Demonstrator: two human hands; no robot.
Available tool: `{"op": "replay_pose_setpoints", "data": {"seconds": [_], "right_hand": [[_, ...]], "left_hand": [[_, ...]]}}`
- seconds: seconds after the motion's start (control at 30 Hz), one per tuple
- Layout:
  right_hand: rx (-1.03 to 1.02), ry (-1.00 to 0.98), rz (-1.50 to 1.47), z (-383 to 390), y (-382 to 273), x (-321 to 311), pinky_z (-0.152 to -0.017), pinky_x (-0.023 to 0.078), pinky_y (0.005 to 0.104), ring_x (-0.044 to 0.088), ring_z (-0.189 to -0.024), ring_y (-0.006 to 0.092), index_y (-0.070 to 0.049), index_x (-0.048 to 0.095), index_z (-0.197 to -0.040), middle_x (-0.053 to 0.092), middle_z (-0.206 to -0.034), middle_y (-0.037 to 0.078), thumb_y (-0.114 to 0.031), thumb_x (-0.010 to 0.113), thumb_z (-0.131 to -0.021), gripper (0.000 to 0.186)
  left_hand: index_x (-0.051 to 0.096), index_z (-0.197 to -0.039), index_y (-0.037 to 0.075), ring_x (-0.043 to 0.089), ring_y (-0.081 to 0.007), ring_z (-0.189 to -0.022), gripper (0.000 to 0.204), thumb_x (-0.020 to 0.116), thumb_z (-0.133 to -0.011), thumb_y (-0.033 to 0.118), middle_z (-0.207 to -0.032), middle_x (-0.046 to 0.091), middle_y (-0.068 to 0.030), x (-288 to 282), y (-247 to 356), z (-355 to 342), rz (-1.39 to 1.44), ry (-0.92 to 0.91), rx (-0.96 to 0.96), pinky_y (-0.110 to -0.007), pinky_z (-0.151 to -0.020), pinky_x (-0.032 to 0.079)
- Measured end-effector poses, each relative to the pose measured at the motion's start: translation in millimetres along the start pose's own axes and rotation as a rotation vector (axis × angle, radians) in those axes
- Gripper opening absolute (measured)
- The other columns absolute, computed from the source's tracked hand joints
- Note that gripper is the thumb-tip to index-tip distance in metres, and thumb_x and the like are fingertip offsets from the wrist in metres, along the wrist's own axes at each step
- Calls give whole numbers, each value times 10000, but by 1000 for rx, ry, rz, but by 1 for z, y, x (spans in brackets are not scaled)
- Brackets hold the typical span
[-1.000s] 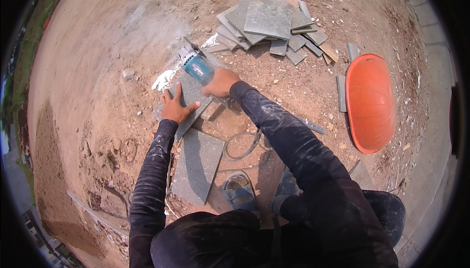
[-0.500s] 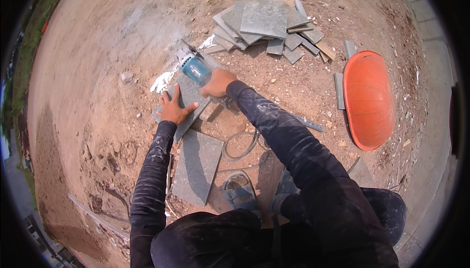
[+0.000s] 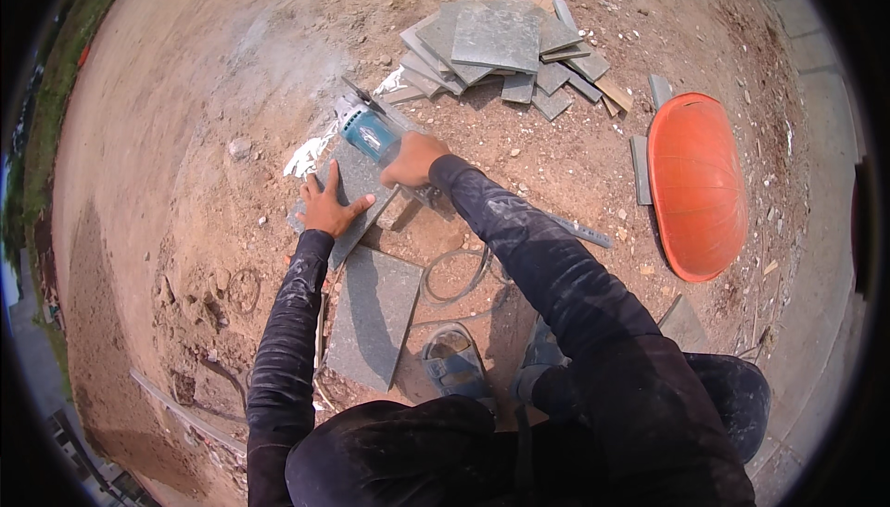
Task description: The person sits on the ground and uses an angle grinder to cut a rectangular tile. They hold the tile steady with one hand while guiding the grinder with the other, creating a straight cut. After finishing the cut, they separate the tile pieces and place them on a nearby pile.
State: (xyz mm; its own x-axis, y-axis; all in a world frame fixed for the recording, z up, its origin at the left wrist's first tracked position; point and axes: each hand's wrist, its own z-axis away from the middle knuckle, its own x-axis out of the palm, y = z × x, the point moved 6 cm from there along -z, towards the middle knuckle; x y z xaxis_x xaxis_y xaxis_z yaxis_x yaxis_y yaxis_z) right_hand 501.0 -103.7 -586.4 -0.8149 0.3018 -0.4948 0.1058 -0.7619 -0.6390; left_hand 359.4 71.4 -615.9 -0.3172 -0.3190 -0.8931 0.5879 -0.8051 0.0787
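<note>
My right hand [image 3: 413,160] grips a teal angle grinder [image 3: 367,131] whose disc sits at the far end of a grey stone tile [image 3: 357,190] lying on the dirt. Pale dust [image 3: 311,157] spreads to the left of the disc. My left hand [image 3: 327,207] lies flat on the near left part of that same tile, fingers spread. A second grey tile [image 3: 374,314] rests on the ground closer to me, just left of my sandalled foot [image 3: 455,365].
A pile of grey stone tiles [image 3: 501,48] lies further away. An orange tub [image 3: 696,183] lies upside down on the right with a narrow tile strip [image 3: 641,169] beside it. The grinder's cable [image 3: 459,277] loops near my foot. A metal ruler [image 3: 575,228] lies under my right arm.
The view has shifted slightly; both hands stay on the tile and grinder in nearly the same place.
</note>
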Motion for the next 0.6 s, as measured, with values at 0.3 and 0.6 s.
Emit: {"op": "replay_pose_setpoints", "data": {"seconds": [0.3,0.6], "right_hand": [[15,-9,28,-8,-2,-1,-863,517,347,668,-972,336,73,669,-1036,679,-1033,238,-374,783,-547,673],[20,2,43,-10,-1,1,-871,514,351,665,-984,341,61,678,-1028,676,-1047,241,-383,782,-535,671]], "left_hand": [[203,-1526,310,196,-531,-1387,1142,672,-608,804,-1515,176,-327,1,0,-2,18,8,14,-739,-982,257],[207,-1527,296,200,-537,-1382,1141,670,-614,801,-1510,172,-341,0,0,-2,14,3,20,-723,-994,262]]}}
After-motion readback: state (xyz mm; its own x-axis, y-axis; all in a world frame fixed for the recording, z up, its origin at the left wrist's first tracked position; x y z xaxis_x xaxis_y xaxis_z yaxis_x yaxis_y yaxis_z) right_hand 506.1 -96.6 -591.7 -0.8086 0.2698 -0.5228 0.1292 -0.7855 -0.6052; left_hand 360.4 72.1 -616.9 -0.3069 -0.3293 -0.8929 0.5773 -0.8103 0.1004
